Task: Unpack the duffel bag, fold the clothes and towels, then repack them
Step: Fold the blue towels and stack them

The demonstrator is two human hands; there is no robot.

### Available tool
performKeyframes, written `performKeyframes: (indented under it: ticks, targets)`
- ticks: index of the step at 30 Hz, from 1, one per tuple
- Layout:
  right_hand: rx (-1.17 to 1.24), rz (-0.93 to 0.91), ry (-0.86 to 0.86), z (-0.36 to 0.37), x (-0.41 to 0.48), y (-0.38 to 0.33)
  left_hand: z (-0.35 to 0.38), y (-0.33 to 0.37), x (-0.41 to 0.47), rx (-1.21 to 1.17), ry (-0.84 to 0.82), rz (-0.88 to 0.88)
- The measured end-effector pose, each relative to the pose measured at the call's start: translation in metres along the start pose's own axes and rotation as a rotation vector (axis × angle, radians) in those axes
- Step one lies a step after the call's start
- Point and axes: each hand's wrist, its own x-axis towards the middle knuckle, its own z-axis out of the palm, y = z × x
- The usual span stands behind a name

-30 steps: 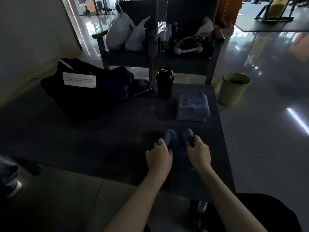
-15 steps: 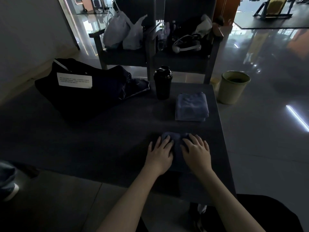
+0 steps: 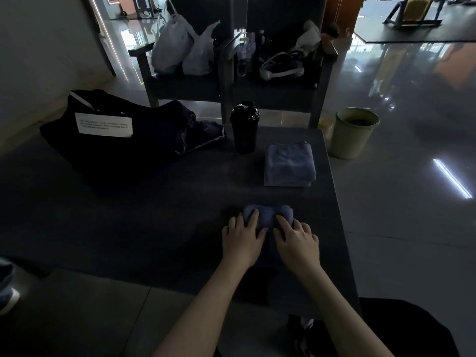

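Observation:
A small blue towel [image 3: 268, 215] lies folded on the dark table [image 3: 154, 228] near its front right. My left hand [image 3: 243, 237] and my right hand [image 3: 296, 240] lie side by side on it, fingers spread and pressing it flat. Further back sits a stack of folded blue towels [image 3: 289, 164]. The black duffel bag [image 3: 110, 140] with a white label lies at the back left, dark clothing [image 3: 201, 132] spilling from its mouth.
A black shaker bottle [image 3: 244, 127] stands between the bag and the folded stack. Two dark chairs [image 3: 231, 81] loaded with white bags stand behind the table. A pale green bin [image 3: 354, 132] sits on the floor to the right. Someone's shoe [image 3: 7, 298] shows at far left.
A second ago both hands gripped the bunched towel, folding it over. Now they lie flat with fingers spread, pressing the folded towel down.

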Motion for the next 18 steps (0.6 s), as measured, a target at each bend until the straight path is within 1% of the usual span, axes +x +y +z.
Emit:
performKeyframes:
  ticks: [3, 6, 11, 15, 18]
  targets:
    - [0.075, -0.006, -0.029, -0.003, -0.003, -0.002, -0.006, 0.002, 0.001, -0.075, -0.004, 0.02]
    - [0.242, -0.036, -0.008, -0.005, -0.007, -0.003, -0.011, 0.008, -0.003, -0.276, 0.002, 0.02]
    - [0.538, -0.079, 0.068, -0.016, -0.009, -0.003, -0.022, 0.019, -0.005, -0.499, 0.11, 0.069]
    - [0.623, -0.091, 0.128, -0.042, 0.015, -0.001, -0.042, 0.034, 0.013, -0.595, 0.195, 0.145]
    - [0.609, -0.079, 0.128, -0.066, 0.049, 0.0, -0.059, 0.052, 0.042, -0.611, 0.209, 0.14]
